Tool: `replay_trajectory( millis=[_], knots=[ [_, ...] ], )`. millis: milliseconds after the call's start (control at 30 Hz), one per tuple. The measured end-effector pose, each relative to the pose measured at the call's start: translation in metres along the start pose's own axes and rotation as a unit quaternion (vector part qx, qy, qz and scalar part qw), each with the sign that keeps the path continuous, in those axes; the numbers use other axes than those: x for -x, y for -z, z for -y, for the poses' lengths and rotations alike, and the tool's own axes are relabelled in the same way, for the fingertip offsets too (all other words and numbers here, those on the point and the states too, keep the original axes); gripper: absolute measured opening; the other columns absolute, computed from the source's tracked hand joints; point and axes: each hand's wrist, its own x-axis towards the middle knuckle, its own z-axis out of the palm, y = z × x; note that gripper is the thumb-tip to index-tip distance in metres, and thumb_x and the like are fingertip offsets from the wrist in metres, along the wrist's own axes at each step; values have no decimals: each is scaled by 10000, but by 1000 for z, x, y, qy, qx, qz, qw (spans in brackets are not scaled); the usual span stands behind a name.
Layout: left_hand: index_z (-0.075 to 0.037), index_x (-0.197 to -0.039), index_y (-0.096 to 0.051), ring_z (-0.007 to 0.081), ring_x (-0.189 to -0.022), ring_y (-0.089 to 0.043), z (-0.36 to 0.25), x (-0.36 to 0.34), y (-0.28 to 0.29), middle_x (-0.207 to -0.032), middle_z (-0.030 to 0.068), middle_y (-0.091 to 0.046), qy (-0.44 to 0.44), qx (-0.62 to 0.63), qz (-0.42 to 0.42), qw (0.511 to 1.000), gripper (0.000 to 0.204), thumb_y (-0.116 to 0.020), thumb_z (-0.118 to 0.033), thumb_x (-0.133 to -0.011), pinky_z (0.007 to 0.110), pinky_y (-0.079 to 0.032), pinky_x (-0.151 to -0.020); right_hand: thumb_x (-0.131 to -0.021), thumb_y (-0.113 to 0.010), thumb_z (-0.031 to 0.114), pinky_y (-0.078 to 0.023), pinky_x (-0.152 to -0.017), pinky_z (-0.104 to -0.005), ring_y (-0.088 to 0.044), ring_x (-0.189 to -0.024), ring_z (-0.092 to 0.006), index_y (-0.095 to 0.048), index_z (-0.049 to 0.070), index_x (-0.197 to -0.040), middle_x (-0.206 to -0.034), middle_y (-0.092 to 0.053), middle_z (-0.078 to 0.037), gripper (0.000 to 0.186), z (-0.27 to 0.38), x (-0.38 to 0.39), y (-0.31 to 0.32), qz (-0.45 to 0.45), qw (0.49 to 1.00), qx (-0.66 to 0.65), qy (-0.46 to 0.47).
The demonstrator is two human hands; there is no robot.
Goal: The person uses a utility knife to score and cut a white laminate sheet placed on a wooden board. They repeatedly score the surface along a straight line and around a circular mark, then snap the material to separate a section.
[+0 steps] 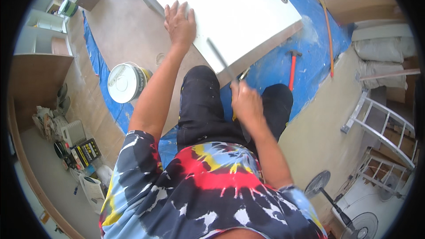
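A large white panel [243,11] lies in front of my knees, with a brown board edge showing under its near right side. My left hand [180,25] rests flat on the panel's left edge, fingers stretched out and holding nothing. In my closed right hand [246,104] is a long, flat grey file [218,55], gripped at its near end. Its blade slants away to the left, across the panel's near corner; whether it touches the edge I cannot tell. Something yellow shows beside the right hand, mostly hidden.
A red-handled hammer [292,71] lies on the blue sheet [310,68] to the right. Left of me stands a lidded white bucket [125,82]. At the right are a metal ladder [384,110], a fan [364,229] and a long wooden handle [329,40]. Boxes and tools [82,150] sit far left.
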Motion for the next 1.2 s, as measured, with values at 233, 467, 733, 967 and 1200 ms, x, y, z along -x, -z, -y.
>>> replay_trajectory(
  millis=[233,467,733,967,1200],
  knots=[
    [-124,-1410,-624,358,-1569,-192,0,1,-1,-1608,135,-411,6,3,-3,1000,435,-541,-337,-1040,566,-180,-1239,-1061,-517,364,-565,-687,-573,-694,-734,-491,-617,1,-931,-758,-684,-295,399,-2,12,-9,110,993,13,-39],
    [-111,-1411,-619,363,-1568,-194,-3,0,2,-1606,145,-411,1,-8,6,1000,428,-527,-320,-1049,558,-175,-1243,-1063,-506,316,-549,-707,-595,-679,-759,-514,-650,-15,-931,-779,-680,-307,384,-3,2,-6,-20,999,-15,35],
    [-131,-1412,-620,344,-1570,-197,-4,0,2,-1605,132,-419,18,-15,10,1000,419,-532,-313,-1045,554,-175,-1245,-1077,-479,366,-557,-726,-575,-688,-805,-506,-637,-5,-944,-801,-691,-302,425,3,-14,4,-11,999,-12,-27],
    [-135,-1422,-612,343,-1570,-203,-3,0,1,-1621,126,-406,16,-8,11,1000,426,-526,-317,-1047,568,-162,-1244,-1078,-464,384,-543,-785,-607,-674,-867,-536,-649,-24,-955,-865,-683,-348,464,-5,-20,19,41,998,-3,-38],
    [-150,-1462,-573,352,-1580,-178,-10,-4,7,-1636,131,-385,11,-75,44,996,441,-478,-322,-1067,649,-90,-1241,-1091,-446,374,-549,-731,-579,-681,-830,-515,-636,-58,-975,-842,-686,-331,486,-30,-35,13,-53,998,-14,9]
  ],
)
